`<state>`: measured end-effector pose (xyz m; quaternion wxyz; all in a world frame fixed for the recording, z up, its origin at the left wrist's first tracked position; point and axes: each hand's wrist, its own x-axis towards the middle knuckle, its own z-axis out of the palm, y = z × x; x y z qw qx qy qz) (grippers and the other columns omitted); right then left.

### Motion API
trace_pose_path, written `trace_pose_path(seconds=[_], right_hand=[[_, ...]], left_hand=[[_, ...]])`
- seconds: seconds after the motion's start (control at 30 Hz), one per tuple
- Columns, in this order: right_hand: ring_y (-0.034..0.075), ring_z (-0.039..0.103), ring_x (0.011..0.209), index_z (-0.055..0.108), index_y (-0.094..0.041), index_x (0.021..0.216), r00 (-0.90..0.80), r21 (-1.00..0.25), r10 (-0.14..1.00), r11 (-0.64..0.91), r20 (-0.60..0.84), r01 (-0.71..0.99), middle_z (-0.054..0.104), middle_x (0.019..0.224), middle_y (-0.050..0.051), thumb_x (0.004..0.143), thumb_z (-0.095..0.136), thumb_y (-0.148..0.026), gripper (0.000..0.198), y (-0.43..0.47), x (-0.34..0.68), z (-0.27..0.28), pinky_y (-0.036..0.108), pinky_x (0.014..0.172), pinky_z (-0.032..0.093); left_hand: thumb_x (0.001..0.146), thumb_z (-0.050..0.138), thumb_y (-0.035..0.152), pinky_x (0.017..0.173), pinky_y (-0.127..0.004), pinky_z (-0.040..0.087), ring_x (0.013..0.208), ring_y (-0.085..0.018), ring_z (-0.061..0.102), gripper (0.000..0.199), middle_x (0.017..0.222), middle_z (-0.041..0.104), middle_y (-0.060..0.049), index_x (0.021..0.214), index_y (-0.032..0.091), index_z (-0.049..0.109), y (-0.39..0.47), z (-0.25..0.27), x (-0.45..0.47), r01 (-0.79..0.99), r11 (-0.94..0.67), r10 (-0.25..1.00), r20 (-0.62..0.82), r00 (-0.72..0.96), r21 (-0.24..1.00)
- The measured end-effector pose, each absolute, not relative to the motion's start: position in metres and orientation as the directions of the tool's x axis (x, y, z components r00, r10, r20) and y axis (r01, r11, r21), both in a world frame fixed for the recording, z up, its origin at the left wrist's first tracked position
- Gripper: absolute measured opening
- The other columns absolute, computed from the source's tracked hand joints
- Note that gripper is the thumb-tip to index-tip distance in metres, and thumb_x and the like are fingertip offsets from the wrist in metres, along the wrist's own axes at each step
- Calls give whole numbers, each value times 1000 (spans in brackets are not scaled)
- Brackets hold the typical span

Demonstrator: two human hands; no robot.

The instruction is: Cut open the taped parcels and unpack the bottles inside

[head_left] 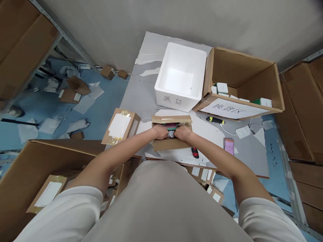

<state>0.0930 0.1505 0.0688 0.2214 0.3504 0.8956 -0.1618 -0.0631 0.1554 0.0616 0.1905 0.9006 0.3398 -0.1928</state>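
A small cardboard box (169, 144) lies opened on the table in front of me, its flaps folded outward. Both hands reach down inside it. My left hand (160, 131) is at the left end, fingers curled inward. At the right end my right hand (183, 132) is closed in the same way. Between them show a green and dark pink item (171, 126) and a crumpled silvery wrapping (171, 134). My fingertips are hidden, so what exactly they grip cannot be made out. A red and black box cutter (195, 152) lies just right of the box.
Behind stands a white foam box (168, 99), beside a big carton (242, 116) holding small white-and-green boxes. A taped parcel (133, 126) sits left. A yellow-black tool (215, 120) and a phone (229, 146) lie right. A large carton (50, 148) of parcels stands lower left.
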Motion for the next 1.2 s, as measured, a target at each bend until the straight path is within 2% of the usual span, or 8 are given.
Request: trace_pose_path(seconds=[0.13, 0.23, 0.4, 0.53, 0.63, 0.8, 0.97, 1.2], right_hand=[[31, 60, 99, 66, -2, 103, -644, -28, 623, 709, -444, 705, 66, 101, 24, 86, 50, -21, 30, 143, 109, 89, 45, 99, 31], [38, 51, 114, 50, 1, 128, -512, 87, 778, 576, -363, 813, 54, 124, 30, 77, 63, -49, 73, 139, 136, 91, 48, 103, 29], [39, 24, 138, 22, 0, 145, -417, 29, 785, 482, -458, 876, 17, 152, 26, 65, 59, -72, 114, 141, 169, 67, 44, 107, 28], [40, 25, 136, 40, -2, 137, -475, 77, 816, 525, -329, 848, 30, 148, 24, 79, 50, -64, 85, 144, 159, 68, 54, 110, 17], [31, 47, 121, 51, -6, 126, -539, 55, 764, 592, -354, 804, 52, 130, 22, 88, 50, -33, 46, 154, 138, 69, 44, 106, 29], [28, 51, 116, 37, -9, 137, -421, 102, 728, 554, -541, 826, 46, 132, 22, 73, 65, -13, 70, 182, 111, 36, 34, 95, 40], [31, 56, 106, 46, -4, 123, -364, 113, 733, 511, -575, 852, 53, 118, 23, 64, 69, -10, 63, 188, 97, 4, 39, 89, 44], [27, 53, 107, 37, -10, 126, -508, -87, 735, 530, -449, 844, 50, 121, 18, 67, 65, -15, 65, 185, 123, 34, 35, 90, 44]], left_hand=[[78, 52, 59, 99, -55, 28, 91, -35, 63, 51, 85, 71, -18, 83, 13, 73, 145, 77, -70, 767, -625, 680, -382, 626, 146], [57, 60, 77, 105, -64, 4, 114, -47, 48, 89, 113, 63, -25, 114, 9, 64, 127, 89, -88, 897, -442, 848, -333, 413, -12], [39, 63, 83, 105, -65, -3, 138, -49, 7, 143, 154, 3, -25, 149, 10, 9, 123, 71, -117, 940, -338, 868, -372, 329, 43], [34, 63, 84, 105, -65, 8, 138, -48, 8, 153, 154, -9, -22, 148, 11, -10, 137, 54, -128, 942, -301, 833, -440, 336, 150], [34, 64, 83, 105, -66, 8, 136, -48, 14, 155, 155, -9, -21, 146, 13, -16, 145, 55, -130, 940, -289, 822, -456, 340, 180], [38, 64, 81, 105, -67, 6, 134, -48, 20, 152, 155, -5, -22, 145, 14, -19, 151, 57, -131, 939, -297, 815, -465, 345, 176], [41, 65, 79, 105, -67, 4, 133, -46, 23, 148, 154, -2, -24, 146, 12, -16, 144, 53, -130, 937, -296, 834, -426, 349, 187], [44, 66, 77, 105, -66, 4, 133, -46, 23, 144, 153, 5, -27, 148, 9, -8, 139, 51, -130, 936, -291, 853, -388, 348, 199]])
